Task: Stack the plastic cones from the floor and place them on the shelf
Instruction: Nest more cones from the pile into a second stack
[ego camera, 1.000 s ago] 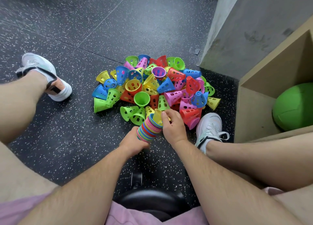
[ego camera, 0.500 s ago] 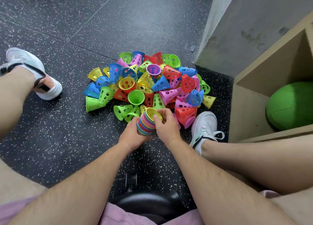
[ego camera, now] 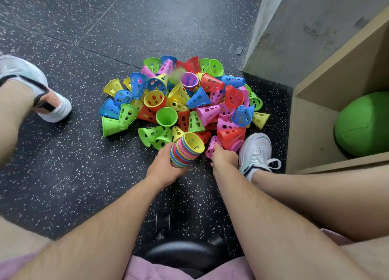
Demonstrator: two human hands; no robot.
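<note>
Black speckled rubber floor (ego camera: 63, 174), a grey concrete wall (ego camera: 294, 27) at the back right, and a wooden shelf (ego camera: 311, 128) beside it with a green ball (ego camera: 364, 123) inside. The loose cones (ego camera: 189, 102) lay heaped on the floor: perforated, in green, yellow, blue, red and pink. The left hand (ego camera: 162, 168) gripped a tilted stack of cones (ego camera: 187, 151), yellow on top, at the heap's near edge. The right hand (ego camera: 224, 159) was curled round a pink cone (ego camera: 211, 146) just beside the stack.

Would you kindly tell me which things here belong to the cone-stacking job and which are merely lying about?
Job: stack held in left hand; pink cone gripped by right hand; cone pile; shelf.
Lying about: green ball; black seat; right shoe.
</note>
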